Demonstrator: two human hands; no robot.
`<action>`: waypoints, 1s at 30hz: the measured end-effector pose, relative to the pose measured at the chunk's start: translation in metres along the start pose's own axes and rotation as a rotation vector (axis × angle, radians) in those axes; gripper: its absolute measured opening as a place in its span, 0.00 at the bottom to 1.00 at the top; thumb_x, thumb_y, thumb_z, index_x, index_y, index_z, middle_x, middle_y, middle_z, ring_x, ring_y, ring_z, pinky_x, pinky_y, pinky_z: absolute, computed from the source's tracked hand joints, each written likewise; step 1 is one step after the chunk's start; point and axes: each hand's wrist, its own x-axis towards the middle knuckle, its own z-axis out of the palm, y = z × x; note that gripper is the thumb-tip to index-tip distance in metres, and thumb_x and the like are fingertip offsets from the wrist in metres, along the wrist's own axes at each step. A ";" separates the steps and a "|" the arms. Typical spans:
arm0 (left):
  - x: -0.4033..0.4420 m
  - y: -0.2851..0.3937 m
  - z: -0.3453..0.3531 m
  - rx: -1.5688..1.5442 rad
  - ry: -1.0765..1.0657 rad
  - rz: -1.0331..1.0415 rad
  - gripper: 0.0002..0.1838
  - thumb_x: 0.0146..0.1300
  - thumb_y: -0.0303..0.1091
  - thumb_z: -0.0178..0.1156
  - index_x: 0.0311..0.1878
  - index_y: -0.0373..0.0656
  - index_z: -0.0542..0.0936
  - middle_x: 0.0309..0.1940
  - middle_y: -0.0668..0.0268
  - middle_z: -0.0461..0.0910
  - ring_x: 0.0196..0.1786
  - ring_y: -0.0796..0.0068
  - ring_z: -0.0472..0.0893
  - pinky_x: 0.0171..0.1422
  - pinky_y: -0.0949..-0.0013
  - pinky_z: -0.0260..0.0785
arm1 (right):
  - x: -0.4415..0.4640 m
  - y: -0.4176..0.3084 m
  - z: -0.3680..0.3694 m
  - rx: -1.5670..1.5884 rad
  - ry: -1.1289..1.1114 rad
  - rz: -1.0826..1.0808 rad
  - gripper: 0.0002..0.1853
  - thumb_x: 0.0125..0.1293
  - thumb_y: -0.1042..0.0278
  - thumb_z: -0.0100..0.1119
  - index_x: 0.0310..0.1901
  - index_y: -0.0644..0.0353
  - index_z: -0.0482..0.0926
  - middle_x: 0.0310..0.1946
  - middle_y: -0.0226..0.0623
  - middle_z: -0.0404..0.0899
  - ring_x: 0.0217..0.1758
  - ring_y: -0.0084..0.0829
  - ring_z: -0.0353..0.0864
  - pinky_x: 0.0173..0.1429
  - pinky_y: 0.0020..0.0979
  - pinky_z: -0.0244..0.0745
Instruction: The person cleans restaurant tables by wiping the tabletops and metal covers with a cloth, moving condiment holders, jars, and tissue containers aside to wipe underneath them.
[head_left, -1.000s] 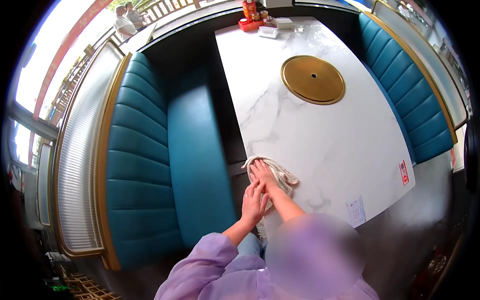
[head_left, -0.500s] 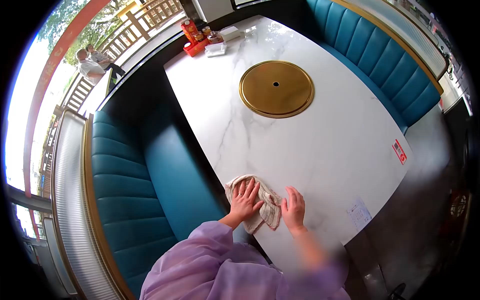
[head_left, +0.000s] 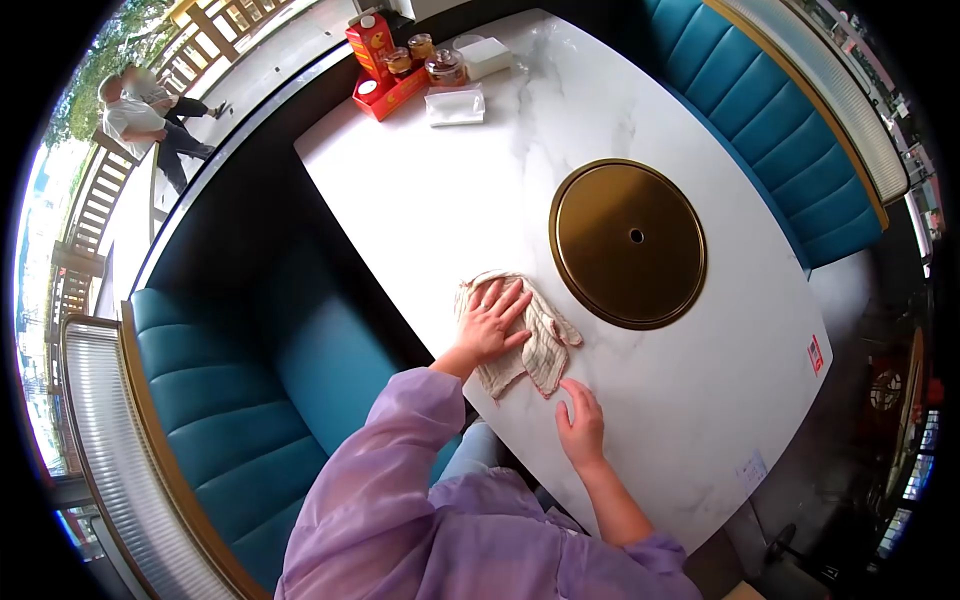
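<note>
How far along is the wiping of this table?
No spill shows on the white marbled tabletop, but which parts are already wiped can't be told. In hand: the left hand presses a beige striped cloth near the edge; the right hand is beside it, not on it. Probably left: finishing this stretch, lifting the cloth off, and perhaps wiping around the round gold metal plate.

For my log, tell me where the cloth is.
In the head view, the cloth lies under the left hand on the table, lower left of the gold disc.
</note>
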 end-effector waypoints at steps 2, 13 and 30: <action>0.005 -0.022 -0.004 -0.024 -0.007 0.000 0.36 0.62 0.62 0.46 0.72 0.60 0.56 0.73 0.67 0.52 0.75 0.57 0.49 0.76 0.50 0.36 | 0.014 -0.016 0.010 0.020 -0.045 0.015 0.16 0.58 0.76 0.55 0.50 0.62 0.74 0.49 0.41 0.77 0.53 0.41 0.76 0.58 0.37 0.69; 0.007 -0.170 -0.035 0.121 0.292 -0.989 0.35 0.67 0.57 0.41 0.72 0.50 0.54 0.74 0.59 0.48 0.74 0.50 0.48 0.75 0.50 0.36 | 0.048 0.002 0.030 0.113 -0.025 0.182 0.09 0.59 0.75 0.55 0.42 0.60 0.78 0.37 0.37 0.82 0.41 0.37 0.81 0.47 0.36 0.73; 0.110 -0.094 -0.033 -0.087 -0.108 0.247 0.37 0.62 0.54 0.46 0.73 0.53 0.53 0.74 0.61 0.49 0.76 0.57 0.47 0.76 0.47 0.32 | 0.206 -0.075 0.090 0.164 0.105 0.053 0.12 0.61 0.76 0.54 0.47 0.61 0.76 0.38 0.39 0.80 0.38 0.38 0.80 0.44 0.35 0.74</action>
